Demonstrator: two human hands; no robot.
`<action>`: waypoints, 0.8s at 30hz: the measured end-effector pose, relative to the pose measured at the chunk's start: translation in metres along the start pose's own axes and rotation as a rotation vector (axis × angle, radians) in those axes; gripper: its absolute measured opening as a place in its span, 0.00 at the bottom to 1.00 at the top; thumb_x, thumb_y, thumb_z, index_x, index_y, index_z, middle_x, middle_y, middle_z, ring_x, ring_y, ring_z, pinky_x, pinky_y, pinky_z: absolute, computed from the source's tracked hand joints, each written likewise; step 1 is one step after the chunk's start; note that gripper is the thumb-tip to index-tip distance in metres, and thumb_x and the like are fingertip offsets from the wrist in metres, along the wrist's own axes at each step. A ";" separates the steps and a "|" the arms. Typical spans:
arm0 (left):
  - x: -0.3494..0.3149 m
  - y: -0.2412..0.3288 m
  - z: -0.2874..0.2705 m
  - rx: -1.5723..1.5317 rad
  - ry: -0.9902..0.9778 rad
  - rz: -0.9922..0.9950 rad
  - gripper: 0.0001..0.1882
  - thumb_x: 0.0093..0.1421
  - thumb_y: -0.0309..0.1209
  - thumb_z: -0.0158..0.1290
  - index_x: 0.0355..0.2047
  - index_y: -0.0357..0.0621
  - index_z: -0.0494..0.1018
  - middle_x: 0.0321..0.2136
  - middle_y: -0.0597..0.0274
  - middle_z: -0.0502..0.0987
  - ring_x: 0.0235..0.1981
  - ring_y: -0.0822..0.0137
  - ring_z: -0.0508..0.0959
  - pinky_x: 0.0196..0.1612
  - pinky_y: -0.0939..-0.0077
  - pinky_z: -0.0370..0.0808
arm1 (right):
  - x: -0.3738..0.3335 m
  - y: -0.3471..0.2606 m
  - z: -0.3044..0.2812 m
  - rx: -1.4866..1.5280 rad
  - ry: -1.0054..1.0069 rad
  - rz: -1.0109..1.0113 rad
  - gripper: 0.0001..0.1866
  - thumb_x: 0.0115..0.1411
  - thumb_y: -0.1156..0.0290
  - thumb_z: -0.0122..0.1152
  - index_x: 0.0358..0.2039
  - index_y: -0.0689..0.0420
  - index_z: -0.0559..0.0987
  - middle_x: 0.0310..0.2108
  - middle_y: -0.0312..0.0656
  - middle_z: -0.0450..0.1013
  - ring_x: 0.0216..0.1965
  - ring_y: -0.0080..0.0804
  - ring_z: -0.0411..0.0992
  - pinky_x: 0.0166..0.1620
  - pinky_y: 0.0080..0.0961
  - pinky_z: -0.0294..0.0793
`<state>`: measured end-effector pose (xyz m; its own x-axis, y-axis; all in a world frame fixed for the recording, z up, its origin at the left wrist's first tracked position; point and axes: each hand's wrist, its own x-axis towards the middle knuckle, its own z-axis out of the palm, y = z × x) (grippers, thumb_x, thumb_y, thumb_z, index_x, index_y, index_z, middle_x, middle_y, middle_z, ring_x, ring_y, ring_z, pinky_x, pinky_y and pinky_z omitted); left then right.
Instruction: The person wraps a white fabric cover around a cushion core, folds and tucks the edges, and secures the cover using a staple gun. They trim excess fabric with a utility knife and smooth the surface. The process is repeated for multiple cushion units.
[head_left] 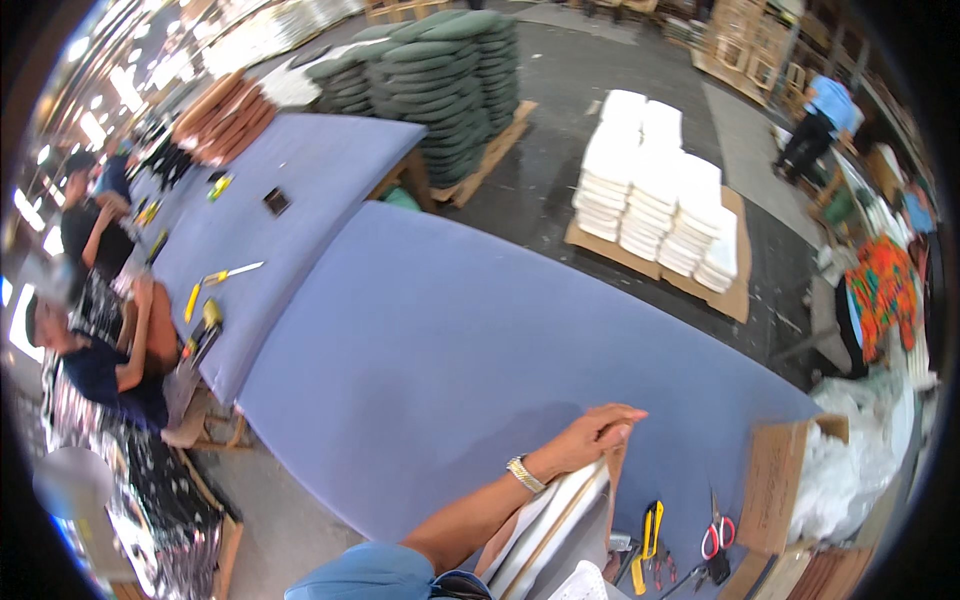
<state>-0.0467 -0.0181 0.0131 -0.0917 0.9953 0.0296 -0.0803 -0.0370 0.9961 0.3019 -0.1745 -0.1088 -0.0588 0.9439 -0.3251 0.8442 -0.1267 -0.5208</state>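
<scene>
Taking the left hand as the clock's centre, a yellow-handled knife point(193, 300) lies far off between 9 and 10 o'clock, its pale blade pointing away from the co-workers; it is best left there. The blue-covered tabletop point(400, 320) spreads bare from 9 round to 12, giving good room to turn the work.

At 7 o'clock is the padded piece point(548, 515), tilted up near the body, with white padding and a thin brownish strip showing along its side. The left hand point(592, 440) has its fingers and thumb drawn close together over the top end, apparently gripping there; the right hand is out of sight, so I cannot tell its state. A steady, even hold on that end, with the covering kept flat over the padding, should serve best.

At 5 o'clock lie a yellow cutter point(652, 530) and small red-handled pliers point(660, 572); scissors point(716, 535) lie at 4. Keep the covering off their points. Just past 3, the cardboard box point(775, 485) limits swinging that way.
</scene>
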 end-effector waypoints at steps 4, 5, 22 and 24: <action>0.001 -0.005 0.002 0.055 -0.030 0.065 0.22 0.73 0.36 0.47 0.65 0.47 0.71 0.59 0.55 0.75 0.61 0.57 0.71 0.65 0.60 0.66 | 0.063 0.010 0.015 0.414 0.019 -0.093 0.28 0.68 0.64 0.50 0.65 0.63 0.66 0.59 0.56 0.68 0.58 0.48 0.69 0.61 0.41 0.68; -0.001 -0.002 -0.002 0.063 -0.012 0.051 0.22 0.73 0.37 0.48 0.65 0.48 0.71 0.58 0.55 0.75 0.60 0.57 0.72 0.65 0.60 0.66 | 0.079 0.015 0.014 0.472 0.013 -0.169 0.29 0.65 0.66 0.55 0.65 0.63 0.66 0.60 0.55 0.68 0.57 0.47 0.69 0.61 0.40 0.69; 0.002 -0.005 -0.002 0.085 0.045 0.064 0.33 0.59 0.25 0.51 0.68 0.46 0.67 0.62 0.54 0.73 0.66 0.55 0.68 0.72 0.56 0.57 | 0.158 -0.284 -0.193 0.157 -0.383 -0.710 0.35 0.51 0.67 0.74 0.59 0.65 0.76 0.48 0.48 0.79 0.45 0.38 0.78 0.48 0.31 0.76; 0.001 -0.007 -0.002 0.067 0.046 0.066 0.34 0.58 0.25 0.51 0.68 0.47 0.67 0.62 0.54 0.73 0.66 0.54 0.69 0.73 0.52 0.54 | 0.159 -0.283 -0.191 0.132 -0.415 -0.706 0.36 0.51 0.66 0.74 0.60 0.65 0.76 0.49 0.49 0.78 0.44 0.39 0.78 0.48 0.32 0.76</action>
<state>-0.0481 -0.0174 0.0060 -0.1400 0.9857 0.0935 -0.0060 -0.0952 0.9954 0.1557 0.0699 0.1380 -0.7648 0.6292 -0.1385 0.4675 0.3941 -0.7913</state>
